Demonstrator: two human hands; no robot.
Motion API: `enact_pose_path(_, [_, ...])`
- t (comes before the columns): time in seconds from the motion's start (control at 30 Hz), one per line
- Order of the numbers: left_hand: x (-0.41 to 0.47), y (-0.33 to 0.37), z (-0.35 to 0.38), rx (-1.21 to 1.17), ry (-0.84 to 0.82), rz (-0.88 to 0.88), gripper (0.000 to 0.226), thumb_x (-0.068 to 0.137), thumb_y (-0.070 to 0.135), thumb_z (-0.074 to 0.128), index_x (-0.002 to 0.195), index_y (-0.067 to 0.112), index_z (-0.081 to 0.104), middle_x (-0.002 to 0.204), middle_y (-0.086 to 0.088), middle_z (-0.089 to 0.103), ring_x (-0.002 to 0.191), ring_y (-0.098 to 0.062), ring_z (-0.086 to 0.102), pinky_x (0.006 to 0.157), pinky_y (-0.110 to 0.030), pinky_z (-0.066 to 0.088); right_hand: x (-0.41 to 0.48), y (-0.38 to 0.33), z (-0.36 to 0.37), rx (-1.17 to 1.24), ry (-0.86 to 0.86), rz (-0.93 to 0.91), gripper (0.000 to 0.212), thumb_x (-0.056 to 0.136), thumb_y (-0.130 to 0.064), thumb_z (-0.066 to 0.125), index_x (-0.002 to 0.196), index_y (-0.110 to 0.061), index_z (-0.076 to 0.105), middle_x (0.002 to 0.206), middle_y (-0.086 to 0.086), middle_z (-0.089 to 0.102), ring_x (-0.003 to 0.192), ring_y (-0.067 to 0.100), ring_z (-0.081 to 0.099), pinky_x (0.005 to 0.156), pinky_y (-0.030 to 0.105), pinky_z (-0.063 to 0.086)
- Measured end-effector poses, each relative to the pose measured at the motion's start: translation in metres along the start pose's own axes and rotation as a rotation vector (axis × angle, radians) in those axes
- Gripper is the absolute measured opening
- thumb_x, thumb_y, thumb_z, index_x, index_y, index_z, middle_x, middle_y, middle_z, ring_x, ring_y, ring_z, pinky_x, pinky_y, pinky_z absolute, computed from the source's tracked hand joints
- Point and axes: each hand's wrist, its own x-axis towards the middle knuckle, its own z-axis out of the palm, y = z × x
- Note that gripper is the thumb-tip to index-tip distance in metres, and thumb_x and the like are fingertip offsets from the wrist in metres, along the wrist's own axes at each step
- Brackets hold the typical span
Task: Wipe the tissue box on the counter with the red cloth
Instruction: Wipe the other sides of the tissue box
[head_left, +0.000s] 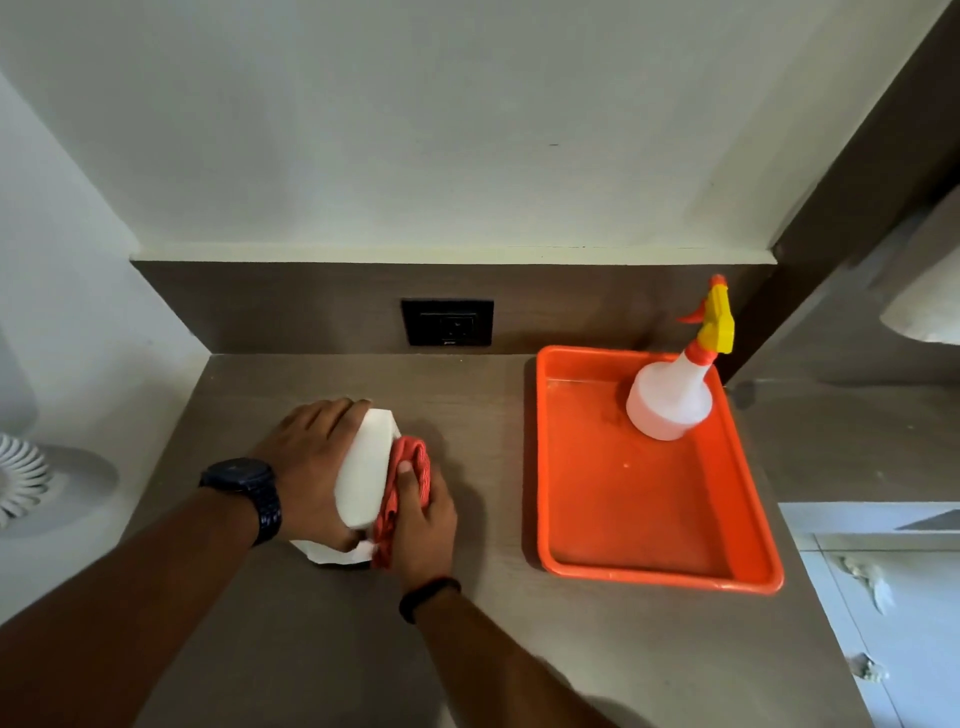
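The white tissue box (366, 470) is tipped on its side on the brown counter (311, 623), left of centre. My left hand (306, 462), with a dark watch on the wrist, grips the box from the left and over its top. My right hand (423, 525) presses the bunched red cloth (410, 467) against the box's right face. Part of the box's lower end shows below my left hand; the rest of that side is hidden by the cloth.
An orange tray (649, 519) lies on the counter to the right, holding a white spray bottle (670, 395) with a yellow and orange trigger at its far end. A black wall socket (448, 322) sits in the backsplash. A white fan (21, 480) stands at far left.
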Motion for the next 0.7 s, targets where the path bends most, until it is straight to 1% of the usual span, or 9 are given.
enact_pose_path(0.03, [0.000, 0.000, 0.000, -0.004, -0.009, -0.002, 0.138, 0.032, 0.080, 0.063, 0.142, 0.017, 0.010, 0.147, -0.008, 0.030, 0.133, -0.028, 0.030, 0.111, -0.044, 0.029, -0.006, 0.003, 0.001, -0.011, 0.024, -0.019, 0.019, 0.091, -0.043, 0.056, 0.108, -0.043, 0.064, 0.116, -0.006, 0.069, 0.114, 0.012, 0.063, 0.104, 0.047, 0.049])
enact_pose_path(0.1, [0.001, 0.001, -0.002, 0.002, -0.035, 0.011, 0.139, 0.031, 0.082, 0.062, 0.143, 0.016, 0.012, 0.147, -0.007, 0.030, 0.133, -0.027, 0.030, 0.111, -0.044, 0.028, -0.013, 0.003, 0.005, -0.034, 0.066, -0.149, 0.040, 0.086, -0.050, 0.053, 0.119, -0.031, 0.064, 0.124, -0.001, 0.067, 0.120, 0.014, 0.059, 0.107, 0.044, 0.047])
enact_pose_path(0.2, [0.004, 0.002, -0.005, 0.035, -0.041, 0.057, 0.134, 0.033, 0.084, 0.060, 0.142, 0.019, 0.020, 0.143, -0.002, 0.034, 0.131, -0.023, 0.033, 0.109, -0.041, 0.028, -0.003, -0.011, 0.007, -0.106, 0.050, -0.330, 0.032, 0.089, -0.045, 0.048, 0.120, -0.046, 0.056, 0.137, -0.004, 0.060, 0.136, 0.010, 0.047, 0.114, 0.034, 0.037])
enact_pose_path(0.3, [0.004, 0.002, -0.004, 0.002, -0.020, 0.047, 0.130, 0.032, 0.081, 0.064, 0.139, 0.020, 0.024, 0.138, -0.001, 0.040, 0.126, -0.024, 0.039, 0.106, -0.043, 0.034, 0.010, -0.010, 0.000, -0.184, -0.061, -0.305, 0.039, 0.093, -0.045, 0.044, 0.131, -0.042, 0.051, 0.151, -0.004, 0.048, 0.147, 0.008, 0.030, 0.119, 0.032, 0.026])
enact_pose_path(0.37, [0.003, 0.002, -0.001, -0.025, 0.003, 0.039, 0.128, 0.030, 0.080, 0.067, 0.138, 0.023, 0.025, 0.134, 0.000, 0.042, 0.122, -0.024, 0.042, 0.103, -0.043, 0.037, 0.013, -0.003, -0.003, -0.132, -0.079, -0.191, 0.041, 0.096, -0.043, 0.044, 0.134, -0.033, 0.054, 0.148, -0.002, 0.052, 0.143, 0.012, 0.037, 0.120, 0.037, 0.029])
enact_pose_path(0.43, [0.001, 0.002, 0.000, -0.027, 0.009, 0.009, 0.132, 0.027, 0.078, 0.068, 0.138, 0.023, 0.021, 0.136, -0.002, 0.041, 0.123, -0.027, 0.041, 0.103, -0.044, 0.038, 0.009, 0.004, -0.003, -0.068, -0.060, -0.080, 0.035, 0.099, -0.040, 0.046, 0.128, -0.027, 0.060, 0.133, 0.001, 0.064, 0.127, 0.015, 0.055, 0.113, 0.044, 0.041])
enact_pose_path(0.47, [0.000, 0.003, 0.000, -0.022, 0.013, -0.010, 0.135, 0.026, 0.077, 0.067, 0.138, 0.022, 0.018, 0.138, -0.005, 0.040, 0.124, -0.029, 0.040, 0.103, -0.044, 0.038, 0.005, 0.007, -0.003, -0.070, -0.040, -0.045, 0.033, 0.099, -0.040, 0.047, 0.124, -0.026, 0.062, 0.126, 0.001, 0.067, 0.121, 0.015, 0.059, 0.109, 0.045, 0.045])
enact_pose_path(0.6, [0.000, 0.002, -0.001, -0.014, 0.007, -0.005, 0.137, 0.027, 0.080, 0.065, 0.139, 0.017, 0.018, 0.140, -0.009, 0.039, 0.125, -0.031, 0.039, 0.105, -0.047, 0.037, -0.009, 0.004, 0.001, -0.051, 0.000, -0.085, 0.044, 0.090, -0.051, 0.047, 0.121, -0.026, 0.065, 0.120, -0.002, 0.070, 0.115, 0.012, 0.063, 0.104, 0.044, 0.049])
enact_pose_path(0.7, [0.001, 0.002, -0.003, 0.000, -0.003, 0.035, 0.131, 0.034, 0.080, 0.065, 0.141, 0.018, 0.022, 0.141, -0.006, 0.038, 0.129, -0.026, 0.037, 0.107, -0.044, 0.032, 0.006, -0.018, 0.004, -0.084, -0.023, -0.149, 0.043, 0.090, -0.049, 0.047, 0.120, -0.024, 0.065, 0.116, -0.008, 0.069, 0.113, 0.008, 0.062, 0.103, 0.036, 0.050])
